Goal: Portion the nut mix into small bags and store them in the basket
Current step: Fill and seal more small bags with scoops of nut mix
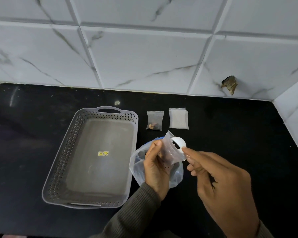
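Observation:
My left hand (156,166) grips a small clear bag (173,151) and holds it upright above the large clear bag of nut mix (138,167). My right hand (218,182) pinches a white scoop (179,142) whose bowl is tipped into the small bag's mouth. One filled small bag (154,120) with a few nuts lies flat on the black counter (230,143). To its right lies a stack of unfilled small bags (178,118). The grey perforated basket (62,162) stands to the left with nothing in it but a sticker.
A white marble-tiled wall runs along the back and right of the counter, with a chipped hole (229,84) near the right corner. Dark sleeves cover both forearms.

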The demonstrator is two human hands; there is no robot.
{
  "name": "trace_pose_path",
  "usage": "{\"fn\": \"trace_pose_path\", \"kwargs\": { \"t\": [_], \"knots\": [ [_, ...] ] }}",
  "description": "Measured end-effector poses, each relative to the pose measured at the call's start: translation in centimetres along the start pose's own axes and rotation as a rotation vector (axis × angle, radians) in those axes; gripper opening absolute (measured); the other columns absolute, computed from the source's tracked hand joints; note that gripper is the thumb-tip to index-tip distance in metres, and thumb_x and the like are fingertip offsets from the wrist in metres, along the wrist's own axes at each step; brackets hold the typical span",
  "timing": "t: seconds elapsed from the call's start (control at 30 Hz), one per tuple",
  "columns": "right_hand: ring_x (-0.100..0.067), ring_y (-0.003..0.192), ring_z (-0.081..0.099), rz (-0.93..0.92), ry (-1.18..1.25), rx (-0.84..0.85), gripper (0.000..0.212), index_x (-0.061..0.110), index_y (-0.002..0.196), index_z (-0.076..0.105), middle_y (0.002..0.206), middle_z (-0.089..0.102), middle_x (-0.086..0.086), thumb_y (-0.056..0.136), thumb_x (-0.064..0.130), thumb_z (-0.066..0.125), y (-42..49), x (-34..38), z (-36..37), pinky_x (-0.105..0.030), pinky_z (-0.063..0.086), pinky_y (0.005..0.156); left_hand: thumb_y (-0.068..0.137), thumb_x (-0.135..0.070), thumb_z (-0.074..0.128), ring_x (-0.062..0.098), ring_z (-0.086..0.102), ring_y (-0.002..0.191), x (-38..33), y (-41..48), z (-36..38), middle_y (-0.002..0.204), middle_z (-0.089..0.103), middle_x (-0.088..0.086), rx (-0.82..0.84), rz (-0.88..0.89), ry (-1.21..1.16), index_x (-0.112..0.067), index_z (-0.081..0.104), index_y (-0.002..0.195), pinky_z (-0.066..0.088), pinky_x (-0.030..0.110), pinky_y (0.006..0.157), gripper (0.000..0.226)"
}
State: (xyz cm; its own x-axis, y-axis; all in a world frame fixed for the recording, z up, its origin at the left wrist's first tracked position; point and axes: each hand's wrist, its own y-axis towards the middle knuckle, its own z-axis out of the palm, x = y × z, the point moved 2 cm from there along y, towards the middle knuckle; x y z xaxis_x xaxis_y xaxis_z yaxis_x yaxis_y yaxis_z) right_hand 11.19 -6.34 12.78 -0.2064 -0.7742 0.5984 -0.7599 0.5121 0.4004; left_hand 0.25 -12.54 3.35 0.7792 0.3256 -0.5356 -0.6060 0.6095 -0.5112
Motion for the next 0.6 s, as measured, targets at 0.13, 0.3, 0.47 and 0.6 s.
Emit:
{"fn": "trace_pose_path", "kwargs": {
  "t": [0.13,0.3,0.47,0.6],
  "knots": [
    [-0.005,0.075,0.067,-0.028,-0.033,-0.038,0.035,0.012,0.113,0.061,0.091,0.071,-0.003,0.080,0.000,0.063,0.07,0.12,-0.04,-0.018,0.055,0.074,0.075,-0.038,0.069,0.032,0.059,0.119,-0.07,-0.11,-0.08,0.127,0.066,0.014,0.003,-0.007,-0.004,-0.018,0.074,0.102,0.053,0.045,0.085,0.034],
    [-0.010,0.073,0.068,-0.099,-0.150,-0.014,0.033,0.003,0.105,0.071,0.090,0.072,-0.007,0.086,0.018,0.049,-0.03,0.21,0.34,-0.023,0.058,0.065,0.077,-0.038,0.069,0.037,0.059,0.122,-0.17,-0.13,-0.03,0.128,0.065,0.019,0.018,-0.013,-0.007,-0.017,0.073,0.102,0.051,0.055,0.098,0.033],
    [-0.009,0.084,0.064,-0.148,-0.097,-0.038,0.043,0.006,0.105,0.070,0.095,0.070,-0.002,0.104,0.028,0.034,-0.20,0.09,0.38,-0.018,0.048,0.087,0.073,-0.039,0.071,0.036,0.059,0.120,-0.34,-0.33,0.19,0.129,0.066,0.016,-0.015,-0.041,-0.017,-0.021,0.074,0.100,0.055,0.048,0.084,0.032],
    [-0.009,0.081,0.065,-0.162,-0.125,-0.052,0.050,0.004,0.105,0.068,0.090,0.073,-0.010,0.106,0.034,0.029,-0.09,0.27,0.27,-0.020,0.048,0.086,0.074,-0.038,0.074,0.035,0.062,0.116,-0.43,-0.49,0.40,0.124,0.068,0.015,-0.003,-0.042,-0.039,-0.020,0.074,0.096,0.056,0.047,0.085,0.028]
  ]
}}
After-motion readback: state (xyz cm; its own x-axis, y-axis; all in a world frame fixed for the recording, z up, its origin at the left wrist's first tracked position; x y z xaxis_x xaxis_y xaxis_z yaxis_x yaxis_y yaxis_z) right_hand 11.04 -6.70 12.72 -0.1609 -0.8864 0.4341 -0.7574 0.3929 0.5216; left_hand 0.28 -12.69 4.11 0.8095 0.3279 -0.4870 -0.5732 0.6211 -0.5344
